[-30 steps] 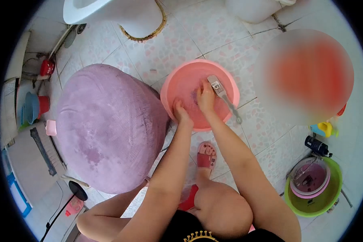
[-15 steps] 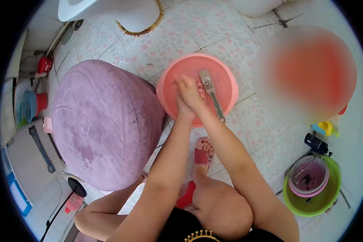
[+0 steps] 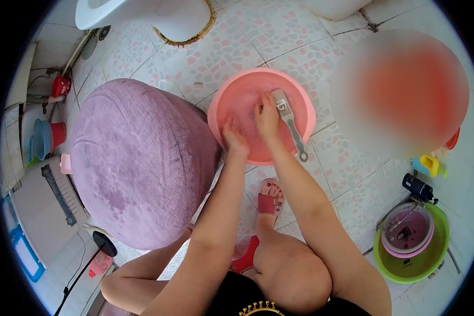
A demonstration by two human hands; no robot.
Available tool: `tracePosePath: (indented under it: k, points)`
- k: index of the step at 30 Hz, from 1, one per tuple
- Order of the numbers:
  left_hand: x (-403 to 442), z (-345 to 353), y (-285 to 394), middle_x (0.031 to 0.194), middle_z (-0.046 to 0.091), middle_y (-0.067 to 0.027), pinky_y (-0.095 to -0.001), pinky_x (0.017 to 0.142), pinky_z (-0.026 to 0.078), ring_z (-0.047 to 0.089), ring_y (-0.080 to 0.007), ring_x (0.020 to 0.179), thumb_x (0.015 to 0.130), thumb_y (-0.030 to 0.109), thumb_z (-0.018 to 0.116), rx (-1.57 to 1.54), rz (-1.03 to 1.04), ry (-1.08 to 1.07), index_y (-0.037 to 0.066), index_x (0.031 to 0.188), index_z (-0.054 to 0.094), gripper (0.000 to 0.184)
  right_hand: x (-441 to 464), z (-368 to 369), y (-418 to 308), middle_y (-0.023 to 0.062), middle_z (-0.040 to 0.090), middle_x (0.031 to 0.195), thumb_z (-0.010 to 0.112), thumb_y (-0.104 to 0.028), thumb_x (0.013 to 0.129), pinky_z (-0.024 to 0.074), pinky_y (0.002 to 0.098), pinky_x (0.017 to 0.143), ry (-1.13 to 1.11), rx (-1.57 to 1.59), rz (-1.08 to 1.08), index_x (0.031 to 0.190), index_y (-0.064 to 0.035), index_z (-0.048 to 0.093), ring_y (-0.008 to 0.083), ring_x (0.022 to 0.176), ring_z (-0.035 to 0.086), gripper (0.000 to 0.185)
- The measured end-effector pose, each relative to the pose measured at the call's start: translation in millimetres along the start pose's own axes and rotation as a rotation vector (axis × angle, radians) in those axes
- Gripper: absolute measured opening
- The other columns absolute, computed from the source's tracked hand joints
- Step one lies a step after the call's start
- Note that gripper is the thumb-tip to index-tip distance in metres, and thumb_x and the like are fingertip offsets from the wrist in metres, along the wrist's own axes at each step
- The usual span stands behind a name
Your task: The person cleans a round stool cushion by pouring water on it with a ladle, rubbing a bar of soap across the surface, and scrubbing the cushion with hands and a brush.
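Note:
My left hand (image 3: 235,138) is inside the pink basin (image 3: 213,113), near its left wall, with fingers stretched out and nothing in them. To its right, my right hand (image 3: 268,117) is also in the basin, fingers apart and slightly bent, holding nothing I can see. The basin appears to have shallow water in it. Just right of that hand lies a grey-handled brush (image 3: 290,126), slanting across the basin with its handle end over the front rim. The brush head carries a label.
A purple plush-covered object (image 3: 137,163) stands close against the basin's left. Front right, a grey basin (image 3: 385,221) sits in a green tub (image 3: 441,247), with a dark bottle (image 3: 417,187) behind. A white toilet base (image 3: 181,21) is at the back. A blurred round patch covers the right side.
My hands, pressed together over the basin before, have parted and lowered into it, left hand to the left, right hand beside the brush. The view has shifted slightly.

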State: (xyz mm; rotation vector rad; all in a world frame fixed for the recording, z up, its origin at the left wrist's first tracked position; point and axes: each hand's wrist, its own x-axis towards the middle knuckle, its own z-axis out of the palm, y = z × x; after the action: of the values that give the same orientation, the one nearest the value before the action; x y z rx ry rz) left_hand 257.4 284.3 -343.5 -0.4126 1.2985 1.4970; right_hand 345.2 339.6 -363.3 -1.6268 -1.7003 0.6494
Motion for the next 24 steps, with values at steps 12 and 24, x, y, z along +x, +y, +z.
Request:
tracePosePath:
  k: [12,24]
  points:
    - [-11.2,3.3,-12.5,0.123,0.062,-0.0056,-0.0379,0.099,0.045,0.059,-0.0243,0.113,0.095,0.034,0.049,-0.679,-0.695,-0.692,0.008,0.125,0.056,0.040,-15.1,-16.9,-51.0,0.0002,0.050,0.065,0.056,-0.033,0.099,0.0376,0.0236,0.048,-0.680,2.503,0.512,0.082,-0.0092,0.053,0.0107,0.050,0.045,0.029]
    - [-54.8,45.9,19.9,0.115,0.062,-0.0091,-0.0353,0.086,0.047,0.059,-0.0213,0.098,0.097,0.040,0.046,-0.106,-0.267,-0.591,0.005,0.121,0.056,0.044,21.9,-38.6,-66.6,0.0214,0.068,0.091,0.054,-0.019,0.092,0.0513,0.0455,0.083,-0.455,0.198,0.000,0.122,-0.0020,0.059,0.0382,0.093,0.067,0.035]
